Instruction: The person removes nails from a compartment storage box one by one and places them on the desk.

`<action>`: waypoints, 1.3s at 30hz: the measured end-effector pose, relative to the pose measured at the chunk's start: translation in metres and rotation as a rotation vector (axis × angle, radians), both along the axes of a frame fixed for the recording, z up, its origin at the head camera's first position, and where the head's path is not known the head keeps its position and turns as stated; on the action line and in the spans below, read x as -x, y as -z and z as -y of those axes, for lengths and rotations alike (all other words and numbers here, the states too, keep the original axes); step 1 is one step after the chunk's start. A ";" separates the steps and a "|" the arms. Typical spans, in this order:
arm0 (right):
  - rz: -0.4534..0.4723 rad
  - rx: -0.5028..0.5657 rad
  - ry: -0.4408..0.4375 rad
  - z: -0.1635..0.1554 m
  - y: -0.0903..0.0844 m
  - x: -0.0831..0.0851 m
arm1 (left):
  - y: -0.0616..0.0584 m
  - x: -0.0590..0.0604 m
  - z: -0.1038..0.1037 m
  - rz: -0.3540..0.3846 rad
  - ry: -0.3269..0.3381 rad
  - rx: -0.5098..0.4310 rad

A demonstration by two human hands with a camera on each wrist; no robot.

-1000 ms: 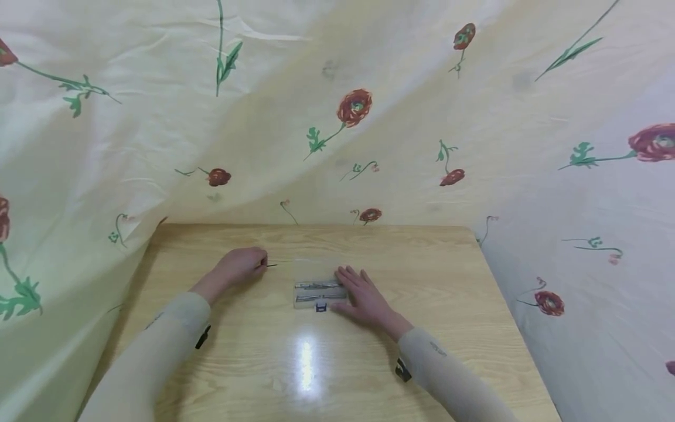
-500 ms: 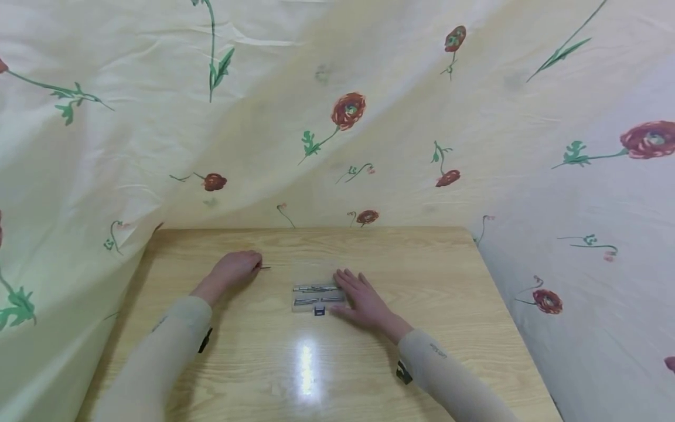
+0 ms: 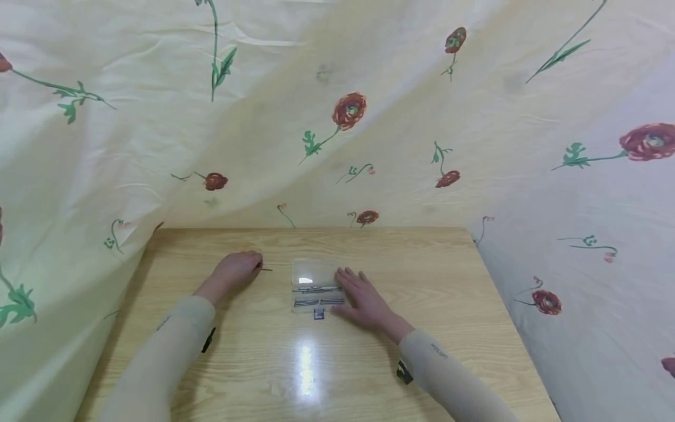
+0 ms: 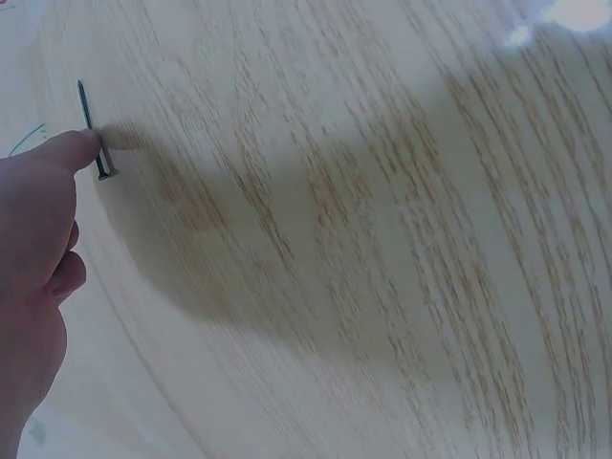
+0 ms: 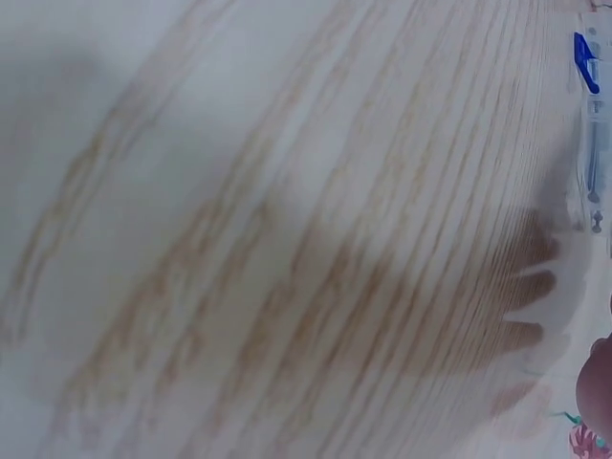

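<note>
My left hand (image 3: 235, 272) is low over the table, left of the box, pinching a thin dark nail (image 3: 266, 269) whose end pokes out to the right. In the left wrist view the nail (image 4: 83, 100) runs past the index fingertip, its head at the lower end; the other fingers are curled. A small clear plastic box (image 3: 293, 309) with a blue latch (image 3: 319, 314) lies in front of me, its clear lid panel (image 3: 323, 269) spread toward the back. Metal nails (image 3: 316, 289) lie inside in two rows. My right hand (image 3: 365, 302) rests at its right side, fingers extended.
The wood-grain table (image 3: 422, 258) reflects a bright light near its front. A pale flowered cloth (image 3: 253, 135) hangs behind it and along both sides. Black wrist straps show on both sleeves.
The whole head view has shifted slightly. My left hand and the nail have moved a little to the left. A glare now shows on the lid panel. The right hand stays at the box.
</note>
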State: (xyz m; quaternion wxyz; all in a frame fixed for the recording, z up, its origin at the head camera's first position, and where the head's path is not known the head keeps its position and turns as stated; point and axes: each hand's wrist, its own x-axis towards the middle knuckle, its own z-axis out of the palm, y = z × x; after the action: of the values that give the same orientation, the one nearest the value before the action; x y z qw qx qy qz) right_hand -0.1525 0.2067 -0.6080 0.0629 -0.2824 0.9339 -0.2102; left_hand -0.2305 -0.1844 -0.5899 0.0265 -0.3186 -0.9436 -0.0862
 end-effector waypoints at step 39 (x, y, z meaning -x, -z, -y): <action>0.007 0.012 0.013 -0.009 0.007 0.003 | -0.024 -0.022 -0.066 0.219 0.106 -0.080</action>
State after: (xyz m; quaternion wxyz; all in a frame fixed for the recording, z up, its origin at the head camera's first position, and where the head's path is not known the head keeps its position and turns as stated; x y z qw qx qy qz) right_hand -0.1554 0.2156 -0.6149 0.0630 -0.2762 0.9341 -0.2172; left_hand -0.2089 -0.1184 -0.5658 -0.0688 -0.3554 -0.9185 -0.1592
